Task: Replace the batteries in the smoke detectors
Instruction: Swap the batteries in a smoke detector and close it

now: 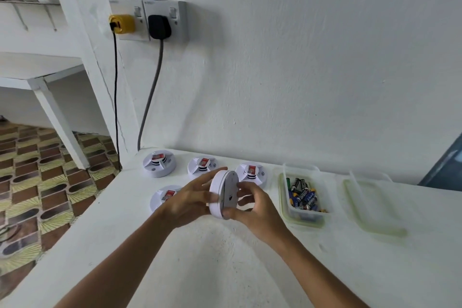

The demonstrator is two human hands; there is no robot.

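Both hands hold one smoke detector (223, 194) on edge above the tabletop (225, 257) middle: left hand (192, 199) cups its front, right hand (252, 204) pinches the back plate rim. Step looks like twisting the back off; I'd brace with left, turn with right, keep it low. Four other detectors (159, 163) sit toward the far-left corner, battery tub (303, 197) to the right, lid (375, 207) beyond.

White detectors (159, 163), red labels (158, 156); brown-yellow patterned floor (37, 177).
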